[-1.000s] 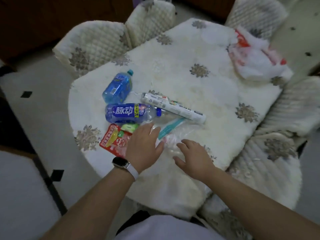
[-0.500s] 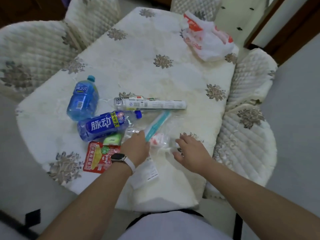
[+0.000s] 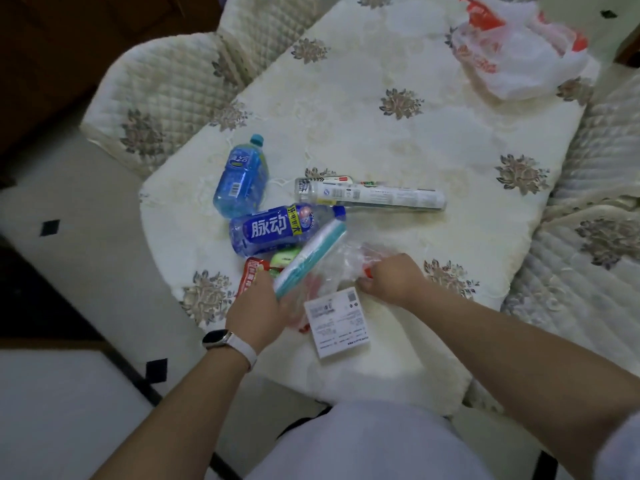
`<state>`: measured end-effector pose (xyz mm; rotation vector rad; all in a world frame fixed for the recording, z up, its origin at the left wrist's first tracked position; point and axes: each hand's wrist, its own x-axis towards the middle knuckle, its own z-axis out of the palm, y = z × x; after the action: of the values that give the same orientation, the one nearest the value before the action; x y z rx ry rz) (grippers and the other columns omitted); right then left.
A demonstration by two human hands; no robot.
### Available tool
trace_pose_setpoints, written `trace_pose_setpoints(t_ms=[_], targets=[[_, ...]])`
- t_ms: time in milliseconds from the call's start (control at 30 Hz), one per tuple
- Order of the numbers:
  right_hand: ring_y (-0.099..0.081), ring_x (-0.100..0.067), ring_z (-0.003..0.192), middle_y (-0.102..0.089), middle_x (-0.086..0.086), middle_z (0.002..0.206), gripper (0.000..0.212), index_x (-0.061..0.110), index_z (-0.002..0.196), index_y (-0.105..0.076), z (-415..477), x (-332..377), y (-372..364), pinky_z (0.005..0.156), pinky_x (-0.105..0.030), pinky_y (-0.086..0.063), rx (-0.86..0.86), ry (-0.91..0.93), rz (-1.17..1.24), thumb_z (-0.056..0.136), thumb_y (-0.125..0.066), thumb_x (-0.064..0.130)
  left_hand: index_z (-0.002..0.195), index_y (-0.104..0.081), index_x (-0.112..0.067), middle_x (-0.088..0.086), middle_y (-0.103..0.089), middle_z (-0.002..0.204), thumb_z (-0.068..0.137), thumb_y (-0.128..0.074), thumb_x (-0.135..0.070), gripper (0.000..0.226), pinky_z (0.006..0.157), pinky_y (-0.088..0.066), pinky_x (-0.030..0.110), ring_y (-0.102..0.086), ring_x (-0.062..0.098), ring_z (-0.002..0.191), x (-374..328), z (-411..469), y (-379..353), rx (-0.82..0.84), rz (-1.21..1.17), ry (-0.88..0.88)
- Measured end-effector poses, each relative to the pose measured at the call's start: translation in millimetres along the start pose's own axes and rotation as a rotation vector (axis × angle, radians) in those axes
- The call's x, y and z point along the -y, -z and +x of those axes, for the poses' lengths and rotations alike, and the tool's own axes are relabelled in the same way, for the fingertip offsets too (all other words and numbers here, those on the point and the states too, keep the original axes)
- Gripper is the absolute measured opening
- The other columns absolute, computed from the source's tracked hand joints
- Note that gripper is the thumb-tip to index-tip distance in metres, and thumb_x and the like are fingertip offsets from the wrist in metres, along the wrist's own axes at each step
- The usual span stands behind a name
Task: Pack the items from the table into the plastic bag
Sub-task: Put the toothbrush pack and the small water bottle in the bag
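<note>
A clear plastic bag (image 3: 341, 263) with a teal zip strip (image 3: 311, 259) and a white label (image 3: 337, 322) lies at the table's near edge. My left hand (image 3: 258, 306) grips its left side by the zip strip. My right hand (image 3: 391, 278) pinches its right edge. Beyond the bag lie a blue drink bottle (image 3: 273, 230), a light-blue water bottle (image 3: 242, 178), a long white tube (image 3: 370, 195), a red snack packet (image 3: 251, 273) partly under my left hand, and a green item (image 3: 285, 256).
The table (image 3: 398, 133) has a cream quilted cloth. A white and red shopping bag (image 3: 519, 46) sits at its far right corner. Quilted chairs stand at the left (image 3: 149, 98) and right (image 3: 588, 254). Tiled floor lies to the left.
Both hands went from resting flat by the bag to gripping it. The bag is now lifted and spread between them, its label pulled nearer. The camera view has shifted.
</note>
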<state>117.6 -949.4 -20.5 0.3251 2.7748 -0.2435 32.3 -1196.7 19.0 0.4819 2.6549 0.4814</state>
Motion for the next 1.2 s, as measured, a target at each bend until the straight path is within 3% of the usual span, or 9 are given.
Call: trace_pose_setpoints(t_ms=[67, 200, 367, 533, 633, 733, 933, 1067, 1200], targets=[[-0.064, -0.019, 0.088, -0.067, 0.0, 0.114, 0.041, 0.02, 0.082, -0.071, 5.6, 2.2, -0.5, 0.079, -0.032, -0.05, 0.008, -0.015, 0.002, 0.091, -0.045, 0.051, 0.101, -0.037, -0.029, -0.004, -0.058, 0.081, 0.083, -0.064, -0.054, 0.041, 0.05, -0.037, 0.029, -0.059, 0.017, 0.063, 4.5, -3.1, 0.1, -0.004, -0.087, 0.055], [-0.061, -0.015, 0.069, -0.061, 0.005, 0.075, 0.032, 0.022, 0.081, -0.062, 6.0, 7.7, 4.1, 0.067, -0.031, -0.055, 0.029, -0.142, 0.201, 0.078, -0.059, 0.053, 0.097, -0.045, -0.031, -0.01, -0.058, 0.077, 0.084, -0.065, -0.056, 0.035, 0.047, -0.033, 0.023, -0.054, 0.002, 0.061, 4.0, -8.6, 3.7, -0.02, -0.184, 0.073], [-0.059, -0.018, 0.082, -0.059, 0.004, 0.095, 0.045, 0.022, 0.105, -0.053, -26.6, 0.3, -1.0, 0.068, -0.032, -0.05, -0.044, -0.281, 0.302, 0.072, -0.065, 0.05, 0.091, -0.057, -0.029, -0.005, -0.062, 0.076, 0.087, -0.067, -0.045, 0.019, 0.05, -0.041, 0.027, -0.058, 0.006, 0.063, -2.9, -5.5, -2.1, -0.045, -0.336, 0.035], [-0.058, -0.021, 0.105, -0.059, 0.001, 0.119, 0.066, 0.02, 0.129, -0.052, -74.5, -18.3, -4.8, 0.077, -0.03, -0.044, -0.1, -0.461, 0.359, 0.074, -0.068, 0.051, 0.093, -0.055, -0.025, -0.002, -0.063, 0.08, 0.087, -0.066, -0.046, 0.024, 0.061, -0.057, 0.042, -0.063, 0.017, 0.068, -20.6, 9.0, -14.6, 0.074, -0.447, -0.029], [-0.061, -0.014, 0.086, -0.062, 0.014, 0.095, 0.043, 0.032, 0.107, -0.056, -105.0, -25.6, 3.6, 0.067, -0.028, -0.047, -0.175, -0.589, 0.51, 0.07, -0.067, 0.052, 0.091, -0.053, -0.023, 0.003, -0.062, 0.082, 0.09, -0.066, -0.034, 0.016, 0.063, -0.058, 0.046, -0.063, 0.022, 0.068, -41.7, 11.4, -18.4, 0.134, -0.534, -0.074], [-0.06, -0.012, 0.072, -0.059, 0.012, 0.083, 0.038, 0.027, 0.093, -0.051, -131.9, -34.6, 18.7, 0.065, -0.033, -0.051, -0.247, -0.689, 0.603, 0.07, -0.071, 0.05, 0.085, -0.051, -0.021, 0.005, -0.059, 0.079, 0.091, -0.066, -0.026, 0.017, 0.054, -0.054, 0.038, -0.058, 0.019, 0.062, -71.6, 1.0, -17.3, 0.127, -0.655, -0.135], [-0.061, -0.007, 0.076, -0.064, 0.012, 0.086, 0.032, 0.03, 0.099, -0.056, -187.3, -60.5, 47.2, 0.067, -0.031, -0.051, -0.444, -0.711, 0.808, 0.076, -0.074, 0.044, 0.086, -0.054, -0.022, 0.008, -0.063, 0.084, 0.09, -0.066, -0.026, 0.013, 0.066, -0.058, 0.048, -0.066, 0.03, 0.078, -135.2, -32.0, -23.7, 0.078, -0.75, -0.229], [-0.063, -0.005, 0.076, -0.066, 0.012, 0.087, 0.032, 0.033, 0.098, -0.056, -232.9, -92.4, 56.4, 0.07, -0.029, -0.053, -0.573, -0.682, 0.945, 0.075, -0.076, 0.043, 0.09, -0.056, -0.028, 0.006, -0.065, 0.089, 0.091, -0.066, -0.024, 0.012, 0.069, -0.057, 0.043, -0.066, 0.03, 0.083, -188.9, -63.0, -35.3, 0.071, -0.781, -0.287], [-0.061, -0.007, 0.079, -0.062, 0.011, 0.091, 0.051, 0.023, 0.111, -0.053, -292.2, -140.1, 59.2, 0.074, -0.03, -0.054, -0.621, -0.707, 1.002, 0.074, -0.074, 0.05, 0.093, -0.06, -0.024, 0.004, -0.068, 0.086, 0.09, -0.068, -0.022, 0.009, 0.074, -0.056, 0.047, -0.068, 0.031, 0.083, -255.2, -100.6, -58.3, 0.067, -0.793, -0.309]])
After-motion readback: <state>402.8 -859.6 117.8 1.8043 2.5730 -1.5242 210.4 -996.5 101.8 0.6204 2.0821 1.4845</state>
